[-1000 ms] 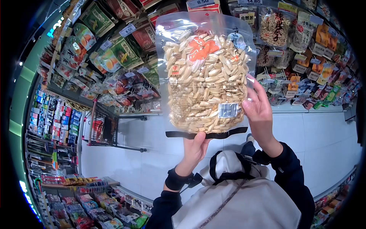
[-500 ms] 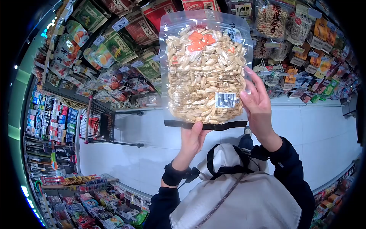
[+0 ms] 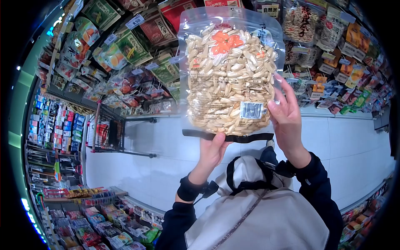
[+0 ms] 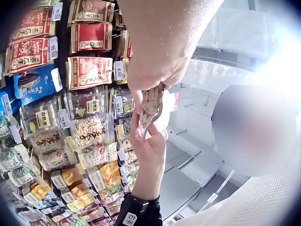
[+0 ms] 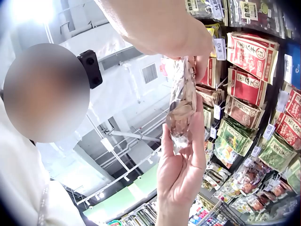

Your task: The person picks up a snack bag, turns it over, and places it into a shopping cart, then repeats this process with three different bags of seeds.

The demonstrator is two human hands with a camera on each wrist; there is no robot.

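A clear plastic bag of pale sunflower seeds (image 3: 229, 87) is held up in front of the chest, its barcode (image 3: 251, 110) facing me. It bears an orange flower print and has a black strip along the near edge. My left hand (image 3: 213, 151) pinches that near edge, thumb on top and fingers hidden beneath. At the right side, my right hand (image 3: 287, 118) grips the bag with the thumb on its face and fingers behind. Both wrist views show the bag (image 4: 153, 103) edge-on between the hands.
Racks of hanging snack packets (image 3: 158, 31) with price tags stand right behind the bag. A shopping cart (image 3: 106, 129) is on the tiled floor (image 3: 166, 175) to the left. More packets fill a low shelf (image 3: 100, 225) at lower left.
The bag and both hands first shift slightly up in the head view, then slightly right. Both hands keep their hold, and the barcode side stays toward me.
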